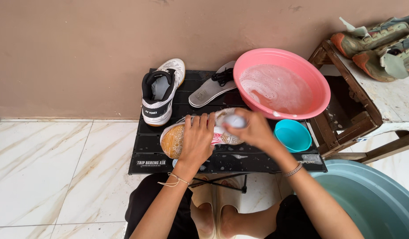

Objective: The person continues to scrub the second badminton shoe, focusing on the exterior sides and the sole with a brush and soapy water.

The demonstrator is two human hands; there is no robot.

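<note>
Head view: left hand (197, 138) pressed flat, fingers spread, on a white shoe (186, 135) lying sole-out mid-bench (147, 164); right hand (252, 129) closed round a pale brush (234, 120) at its toe. Pink basin (319, 84) of suds just behind the shoe; a hard scrub could knock it. Both wrists bent down

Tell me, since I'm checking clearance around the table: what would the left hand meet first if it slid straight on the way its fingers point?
Probably the grey insole, which lies beyond the left hand and the shoe it presses; depth is unclear.
</note>
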